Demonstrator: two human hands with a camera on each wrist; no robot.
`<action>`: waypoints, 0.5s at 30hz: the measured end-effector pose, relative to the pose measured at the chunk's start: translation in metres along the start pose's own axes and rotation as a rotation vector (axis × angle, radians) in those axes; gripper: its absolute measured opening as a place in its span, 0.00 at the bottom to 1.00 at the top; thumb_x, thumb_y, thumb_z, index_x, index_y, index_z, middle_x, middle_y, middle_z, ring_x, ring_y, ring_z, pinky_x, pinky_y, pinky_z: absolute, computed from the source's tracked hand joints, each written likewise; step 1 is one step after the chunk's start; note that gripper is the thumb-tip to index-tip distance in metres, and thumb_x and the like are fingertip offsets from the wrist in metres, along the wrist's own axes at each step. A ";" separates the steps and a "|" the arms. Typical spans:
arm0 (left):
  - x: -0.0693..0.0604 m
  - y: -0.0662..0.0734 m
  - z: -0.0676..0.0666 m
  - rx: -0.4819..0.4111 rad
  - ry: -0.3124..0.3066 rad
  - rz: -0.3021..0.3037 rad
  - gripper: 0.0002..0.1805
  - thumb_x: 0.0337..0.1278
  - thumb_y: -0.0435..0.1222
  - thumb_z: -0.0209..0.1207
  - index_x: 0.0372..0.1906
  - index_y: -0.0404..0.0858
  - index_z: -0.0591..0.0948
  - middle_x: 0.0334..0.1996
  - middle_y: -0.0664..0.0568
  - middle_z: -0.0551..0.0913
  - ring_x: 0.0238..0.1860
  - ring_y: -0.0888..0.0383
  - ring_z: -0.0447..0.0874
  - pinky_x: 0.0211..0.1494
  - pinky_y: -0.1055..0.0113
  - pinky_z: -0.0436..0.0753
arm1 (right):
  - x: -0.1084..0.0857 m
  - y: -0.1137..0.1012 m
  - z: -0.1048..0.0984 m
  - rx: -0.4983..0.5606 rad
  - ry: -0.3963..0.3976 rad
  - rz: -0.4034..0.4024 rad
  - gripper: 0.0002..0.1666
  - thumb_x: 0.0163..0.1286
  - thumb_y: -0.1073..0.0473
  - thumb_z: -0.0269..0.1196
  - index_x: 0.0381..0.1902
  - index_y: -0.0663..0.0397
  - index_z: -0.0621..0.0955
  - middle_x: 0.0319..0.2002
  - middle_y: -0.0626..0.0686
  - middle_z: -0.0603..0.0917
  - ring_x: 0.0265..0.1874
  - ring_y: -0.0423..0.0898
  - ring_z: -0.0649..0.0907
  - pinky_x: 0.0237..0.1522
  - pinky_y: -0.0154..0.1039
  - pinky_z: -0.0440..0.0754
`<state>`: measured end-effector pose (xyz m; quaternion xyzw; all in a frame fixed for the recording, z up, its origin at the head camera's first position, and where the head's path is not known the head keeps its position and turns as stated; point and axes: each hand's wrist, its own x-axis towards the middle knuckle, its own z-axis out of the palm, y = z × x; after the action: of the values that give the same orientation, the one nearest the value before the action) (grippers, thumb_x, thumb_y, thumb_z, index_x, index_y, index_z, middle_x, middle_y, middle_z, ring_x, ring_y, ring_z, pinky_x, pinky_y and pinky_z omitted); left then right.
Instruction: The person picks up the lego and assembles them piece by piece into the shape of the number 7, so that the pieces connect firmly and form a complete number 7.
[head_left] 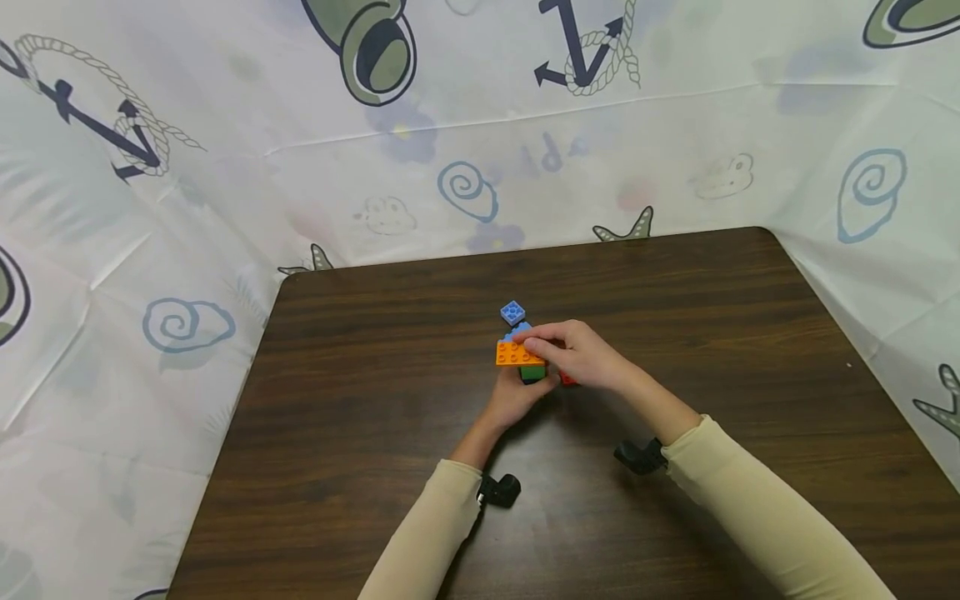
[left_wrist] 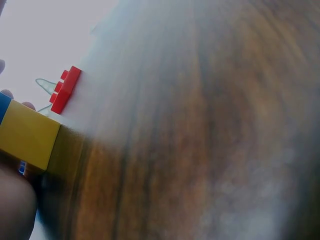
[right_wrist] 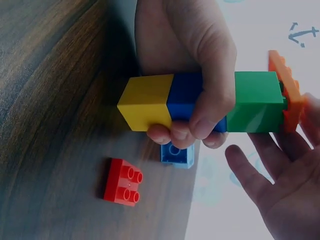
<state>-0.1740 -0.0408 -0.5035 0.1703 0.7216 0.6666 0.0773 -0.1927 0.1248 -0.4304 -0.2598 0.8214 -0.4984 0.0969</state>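
Observation:
My left hand grips a column of bricks by its middle: a yellow brick, a blue brick under the fingers, and a green brick uppermost. My right hand pinches a thin orange brick at the green brick's studs. In the right wrist view the orange brick sits tilted there, and whether it is fully seated I cannot tell.
On the brown table a light blue brick lies beyond the hands, with more light blue showing behind the orange one. A red brick is beside the column. A patterned cloth hangs behind.

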 end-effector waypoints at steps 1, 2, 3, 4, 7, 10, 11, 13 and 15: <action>0.000 0.000 0.000 -0.002 -0.003 0.010 0.26 0.56 0.29 0.65 0.60 0.30 0.71 0.46 0.49 0.78 0.45 0.60 0.76 0.53 0.65 0.76 | 0.000 0.000 0.000 -0.022 -0.009 -0.006 0.18 0.76 0.55 0.56 0.58 0.53 0.82 0.51 0.53 0.85 0.39 0.46 0.80 0.42 0.41 0.79; 0.000 0.000 0.000 -0.002 -0.006 0.022 0.27 0.56 0.29 0.64 0.60 0.30 0.70 0.48 0.47 0.79 0.46 0.59 0.76 0.54 0.64 0.76 | -0.001 0.000 0.000 -0.038 -0.016 -0.013 0.18 0.77 0.55 0.55 0.59 0.53 0.81 0.52 0.53 0.85 0.39 0.46 0.80 0.42 0.41 0.78; 0.000 0.000 0.000 0.000 -0.011 0.031 0.27 0.57 0.29 0.64 0.61 0.30 0.70 0.49 0.46 0.79 0.47 0.59 0.77 0.55 0.64 0.76 | -0.001 -0.001 0.000 -0.045 -0.022 -0.015 0.19 0.77 0.55 0.55 0.60 0.52 0.81 0.52 0.53 0.84 0.39 0.46 0.79 0.42 0.41 0.78; 0.000 0.000 0.000 0.000 -0.015 0.042 0.27 0.57 0.28 0.64 0.61 0.29 0.70 0.50 0.44 0.79 0.47 0.59 0.77 0.56 0.63 0.76 | -0.002 -0.001 0.000 -0.048 -0.028 -0.017 0.19 0.77 0.55 0.55 0.60 0.52 0.81 0.52 0.54 0.84 0.38 0.46 0.79 0.41 0.41 0.77; 0.001 0.000 -0.001 -0.005 -0.025 0.067 0.28 0.57 0.27 0.63 0.62 0.29 0.69 0.53 0.41 0.78 0.50 0.59 0.76 0.57 0.62 0.75 | -0.003 0.000 -0.001 -0.044 -0.036 -0.021 0.19 0.77 0.56 0.55 0.61 0.52 0.80 0.51 0.54 0.84 0.34 0.47 0.77 0.37 0.40 0.74; 0.001 -0.001 -0.001 0.010 -0.023 0.061 0.30 0.56 0.26 0.63 0.64 0.28 0.69 0.54 0.42 0.78 0.51 0.60 0.75 0.58 0.64 0.74 | -0.003 0.000 -0.002 -0.026 -0.038 -0.016 0.19 0.77 0.58 0.54 0.61 0.52 0.80 0.51 0.54 0.84 0.32 0.48 0.75 0.33 0.39 0.71; 0.001 -0.001 -0.001 0.008 -0.023 0.060 0.30 0.55 0.26 0.63 0.64 0.28 0.68 0.54 0.42 0.77 0.51 0.60 0.75 0.58 0.64 0.74 | -0.003 -0.001 -0.002 -0.027 -0.039 -0.016 0.19 0.77 0.58 0.54 0.61 0.53 0.80 0.51 0.55 0.84 0.31 0.48 0.75 0.32 0.39 0.71; 0.001 -0.002 -0.002 0.006 -0.031 0.057 0.31 0.56 0.26 0.63 0.65 0.29 0.68 0.54 0.43 0.77 0.51 0.61 0.75 0.58 0.64 0.74 | -0.002 -0.002 -0.003 -0.036 -0.040 -0.008 0.18 0.77 0.59 0.55 0.61 0.52 0.80 0.51 0.54 0.84 0.30 0.47 0.75 0.31 0.38 0.71; 0.002 -0.002 -0.002 0.000 -0.036 0.051 0.30 0.56 0.25 0.63 0.64 0.30 0.68 0.54 0.44 0.77 0.50 0.61 0.75 0.57 0.64 0.74 | 0.000 -0.003 -0.005 -0.038 -0.045 0.003 0.18 0.76 0.60 0.55 0.60 0.52 0.81 0.49 0.53 0.85 0.29 0.48 0.74 0.30 0.38 0.70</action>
<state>-0.1766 -0.0423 -0.5056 0.2006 0.7156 0.6651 0.0730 -0.1933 0.1273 -0.4254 -0.2717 0.8287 -0.4764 0.1113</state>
